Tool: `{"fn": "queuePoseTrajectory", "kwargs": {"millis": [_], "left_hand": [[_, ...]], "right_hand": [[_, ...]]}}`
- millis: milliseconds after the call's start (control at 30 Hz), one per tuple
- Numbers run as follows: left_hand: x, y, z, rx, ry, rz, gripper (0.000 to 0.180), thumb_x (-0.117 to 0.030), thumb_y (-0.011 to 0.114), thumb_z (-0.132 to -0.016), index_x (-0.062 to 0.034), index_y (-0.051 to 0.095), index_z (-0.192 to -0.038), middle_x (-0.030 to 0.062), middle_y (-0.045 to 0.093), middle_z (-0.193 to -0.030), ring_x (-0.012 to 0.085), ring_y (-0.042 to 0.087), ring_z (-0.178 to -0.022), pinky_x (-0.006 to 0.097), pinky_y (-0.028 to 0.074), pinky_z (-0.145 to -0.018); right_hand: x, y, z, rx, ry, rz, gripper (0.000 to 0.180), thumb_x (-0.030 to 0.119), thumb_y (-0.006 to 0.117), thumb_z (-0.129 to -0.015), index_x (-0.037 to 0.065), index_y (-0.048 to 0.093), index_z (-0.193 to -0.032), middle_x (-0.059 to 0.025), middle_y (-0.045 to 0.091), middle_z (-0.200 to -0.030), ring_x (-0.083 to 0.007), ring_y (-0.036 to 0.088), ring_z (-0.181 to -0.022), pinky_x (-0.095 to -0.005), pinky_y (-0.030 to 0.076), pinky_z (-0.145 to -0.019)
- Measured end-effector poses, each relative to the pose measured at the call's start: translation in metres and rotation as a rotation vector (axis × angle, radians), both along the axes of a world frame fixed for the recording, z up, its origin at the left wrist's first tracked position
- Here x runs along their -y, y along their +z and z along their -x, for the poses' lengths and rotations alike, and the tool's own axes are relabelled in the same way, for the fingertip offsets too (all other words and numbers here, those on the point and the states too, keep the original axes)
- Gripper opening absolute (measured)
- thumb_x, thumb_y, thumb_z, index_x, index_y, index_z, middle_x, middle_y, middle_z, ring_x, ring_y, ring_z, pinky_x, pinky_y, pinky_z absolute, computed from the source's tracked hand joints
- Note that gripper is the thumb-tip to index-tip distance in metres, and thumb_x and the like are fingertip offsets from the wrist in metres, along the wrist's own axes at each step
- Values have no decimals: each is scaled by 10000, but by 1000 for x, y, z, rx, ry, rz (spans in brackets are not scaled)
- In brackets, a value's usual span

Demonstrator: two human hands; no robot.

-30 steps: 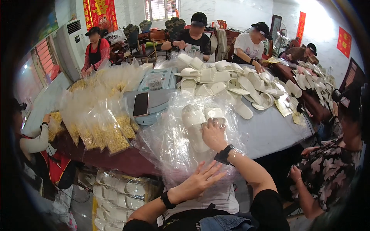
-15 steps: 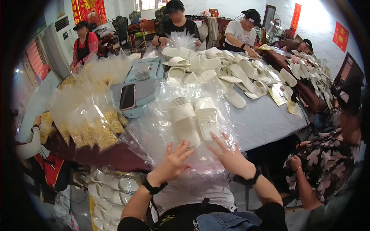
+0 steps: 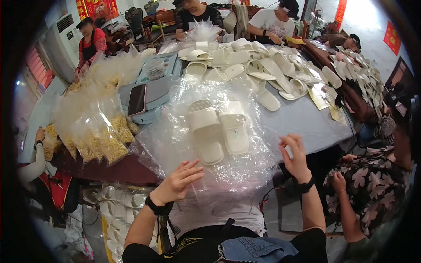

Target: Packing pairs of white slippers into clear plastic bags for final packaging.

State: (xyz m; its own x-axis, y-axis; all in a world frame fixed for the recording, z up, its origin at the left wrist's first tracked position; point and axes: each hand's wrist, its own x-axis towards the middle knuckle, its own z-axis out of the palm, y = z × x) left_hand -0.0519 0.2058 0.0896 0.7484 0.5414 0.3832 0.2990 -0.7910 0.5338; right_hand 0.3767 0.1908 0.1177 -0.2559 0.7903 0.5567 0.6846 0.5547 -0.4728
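Note:
A pair of cream slide slippers point(image 3: 206, 136) lies side by side on clear plastic bags point(image 3: 171, 151) at the table's near edge. Whether the slippers lie inside a bag or on top of the stack, I cannot tell. My left hand point(image 3: 179, 179) hovers by the lower left of the bags, fingers apart, holding nothing. My right hand point(image 3: 294, 158) is raised at the right edge of the plastic, its fingers loosely curled and apart, with nothing seen in them.
Loose cream slippers point(image 3: 263, 65) pile up at the back. Filled bags of yellow bits point(image 3: 101, 136) stand on the left. A phone point(image 3: 137, 100) rests on a grey-blue box point(image 3: 153, 107). Packed slippers fill a yellow-edged crate point(image 3: 118, 219) below. Several people work around the table.
Both hands have drawn away from the slippers, my left to the left and my right outward to the right. The slippers stay on the plastic.

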Motion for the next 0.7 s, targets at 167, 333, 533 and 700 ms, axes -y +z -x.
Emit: {"fn": "queuePoseTrajectory", "kwargs": {"millis": [167,333,533,700], "left_hand": [[13,-4,-1,-27,103,-15,669,115,574,-669,-105,641,-1298,144,551,-1428,363,447,-1428,570,300,-1184],[23,8,-12,-246,87,-281,614,5,698,-745,-116,609,-1340,141,536,-1448,330,445,-1430,510,381,-1162],[13,1,-8,-63,77,-21,451,-39,707,-834,-80,660,-1280,129,617,-1389,321,531,-1361,485,379,-1170],[7,9,-8,111,90,233,337,-63,684,-899,-49,689,-1236,129,658,-1335,310,555,-1341,453,397,-1139]], "right_hand": [[-18,0,5,-39,84,18,696,-84,700,-781,91,532,-1432,-179,482,-1455,-339,530,-1273,-405,485,-988],[-11,21,20,352,250,83,557,49,740,-786,153,666,-1329,-69,482,-1554,-327,389,-1462,-466,353,-1131],[-22,17,15,265,377,292,395,129,737,-851,127,714,-1246,-6,623,-1420,-287,401,-1462,-482,307,-1151],[-36,-2,8,-34,343,422,258,137,663,-935,69,728,-1175,-49,687,-1308,-285,481,-1389,-444,386,-1081]]}}
